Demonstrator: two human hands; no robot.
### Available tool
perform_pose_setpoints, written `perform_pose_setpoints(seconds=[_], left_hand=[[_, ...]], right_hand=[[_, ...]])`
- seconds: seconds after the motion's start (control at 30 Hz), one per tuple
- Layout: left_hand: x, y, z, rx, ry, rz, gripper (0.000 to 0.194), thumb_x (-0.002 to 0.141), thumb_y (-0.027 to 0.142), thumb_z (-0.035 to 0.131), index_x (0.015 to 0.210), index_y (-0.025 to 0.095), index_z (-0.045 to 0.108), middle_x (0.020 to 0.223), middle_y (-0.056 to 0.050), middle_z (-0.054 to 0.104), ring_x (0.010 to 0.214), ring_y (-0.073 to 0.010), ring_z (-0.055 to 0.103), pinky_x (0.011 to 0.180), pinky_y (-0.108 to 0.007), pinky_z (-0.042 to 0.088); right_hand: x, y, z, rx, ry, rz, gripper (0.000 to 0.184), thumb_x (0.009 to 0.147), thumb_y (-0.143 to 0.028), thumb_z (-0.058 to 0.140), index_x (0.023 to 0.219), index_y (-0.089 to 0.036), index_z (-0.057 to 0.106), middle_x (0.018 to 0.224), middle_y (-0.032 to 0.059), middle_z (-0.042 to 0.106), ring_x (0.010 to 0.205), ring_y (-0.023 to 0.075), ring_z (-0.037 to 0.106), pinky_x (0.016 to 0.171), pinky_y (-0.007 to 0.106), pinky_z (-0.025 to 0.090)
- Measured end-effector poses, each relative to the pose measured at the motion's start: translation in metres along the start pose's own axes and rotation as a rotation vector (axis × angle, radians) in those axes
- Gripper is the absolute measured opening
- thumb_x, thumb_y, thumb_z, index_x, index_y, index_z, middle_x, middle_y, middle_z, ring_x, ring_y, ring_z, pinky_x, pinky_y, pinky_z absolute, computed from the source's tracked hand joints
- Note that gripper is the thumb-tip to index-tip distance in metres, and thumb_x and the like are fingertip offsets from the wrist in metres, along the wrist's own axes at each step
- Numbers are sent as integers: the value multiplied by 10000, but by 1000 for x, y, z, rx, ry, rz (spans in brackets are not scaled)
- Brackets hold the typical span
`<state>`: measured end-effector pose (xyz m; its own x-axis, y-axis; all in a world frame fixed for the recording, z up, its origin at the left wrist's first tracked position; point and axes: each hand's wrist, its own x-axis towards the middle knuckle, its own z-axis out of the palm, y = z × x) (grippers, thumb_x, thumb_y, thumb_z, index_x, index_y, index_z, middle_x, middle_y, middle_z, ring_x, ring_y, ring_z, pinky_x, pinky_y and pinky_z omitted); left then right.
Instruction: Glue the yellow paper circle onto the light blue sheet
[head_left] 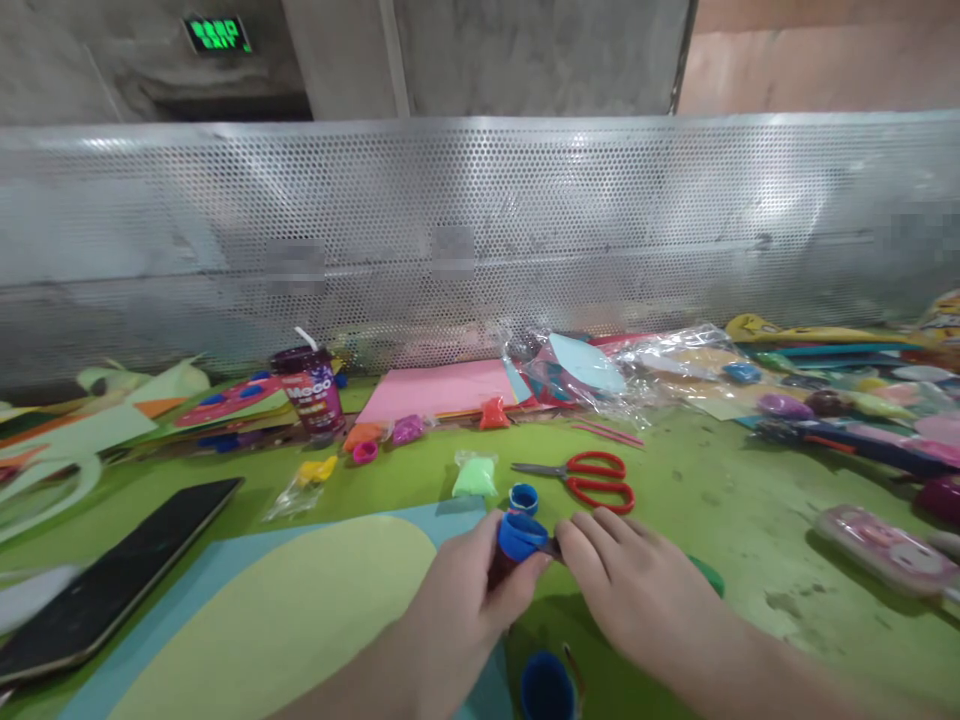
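Near the middle of the head view, my left hand (472,585) is closed around a small blue cup-shaped piece (523,540), its open mouth facing up. My right hand (637,580) presses against its right side, fingers curled in a pinch on a thin dark strip (553,548) at the piece's edge. Just behind stands a blue ring-like piece (523,500). Another blue cup-shaped piece (547,688) sits at the bottom edge, between my forearms. Red-handled scissors (592,478) lie beyond my right hand, blades pointing left.
Left of my hands, a pale yellow-green paper oval (300,620) lies on blue paper (217,570), beside a black phone (127,570). Farther back are a purple drink cup (309,395), a green clay packet (475,475) and pink paper (442,388). A perforated metal screen (480,220) borders the table.
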<state>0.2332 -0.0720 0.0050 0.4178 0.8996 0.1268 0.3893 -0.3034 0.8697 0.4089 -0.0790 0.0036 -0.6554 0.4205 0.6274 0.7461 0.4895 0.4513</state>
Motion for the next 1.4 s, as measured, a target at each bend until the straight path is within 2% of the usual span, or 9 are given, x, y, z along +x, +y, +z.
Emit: perform_pose_setpoints(seconds=[0.2, 0.5, 0.73, 0.97, 1.1, 1.3, 1.4], left_hand=[[-1, 1, 3, 24, -5, -8, 199, 837, 379, 465, 766, 195, 440, 657, 27, 516, 558, -108, 424, 544, -221, 361], [-3, 5, 3, 21, -48, 28, 177, 793, 366, 467, 749, 199, 427, 697, -12, 557, 617, -141, 506, 583, -240, 412], [-4, 0, 1, 18, -86, 85, 179, 807, 363, 446, 750, 194, 436, 676, 2, 510, 601, -132, 450, 562, -239, 373], [-6, -1, 2, 51, -119, 81, 182, 814, 363, 438, 751, 193, 429, 659, 9, 484, 571, -128, 431, 555, -244, 349], [-7, 1, 4, 54, -144, 101, 204, 812, 379, 438, 727, 198, 396, 610, 23, 445, 518, -111, 381, 492, -231, 306], [-3, 0, 1, 48, -134, 77, 242, 845, 426, 414, 806, 189, 443, 678, 15, 478, 579, -118, 412, 534, -230, 324], [-2, -1, 1, 125, -51, 0, 268, 839, 453, 430, 766, 196, 412, 646, 35, 435, 564, -113, 385, 521, -231, 301]], right_hand=[[1, -2, 1, 10, 13, 16, 282, 727, 20, 307, 766, -141, 534, 646, 66, 622, 552, 180, 589, 444, 277, 425], [0, 1, -2, 70, 36, -46, 282, 777, -15, 297, 828, -106, 559, 664, 77, 639, 556, 189, 590, 462, 294, 447], [1, 2, -6, 131, 17, -55, 275, 782, -16, 303, 804, -109, 561, 645, 78, 623, 534, 187, 563, 454, 299, 447], [0, 0, -5, 149, 20, -58, 270, 781, -27, 318, 777, -103, 577, 622, 72, 607, 504, 185, 537, 441, 300, 435], [1, 1, -8, 148, 29, -76, 315, 797, -18, 278, 770, -109, 579, 653, 83, 632, 525, 186, 553, 458, 301, 443], [3, 4, -4, 26, 51, -56, 306, 775, 1, 273, 841, -96, 555, 661, 84, 639, 539, 176, 574, 473, 284, 439], [3, 4, -1, -36, 23, -36, 295, 754, 6, 290, 846, -105, 547, 660, 75, 629, 558, 178, 585, 476, 282, 433]])
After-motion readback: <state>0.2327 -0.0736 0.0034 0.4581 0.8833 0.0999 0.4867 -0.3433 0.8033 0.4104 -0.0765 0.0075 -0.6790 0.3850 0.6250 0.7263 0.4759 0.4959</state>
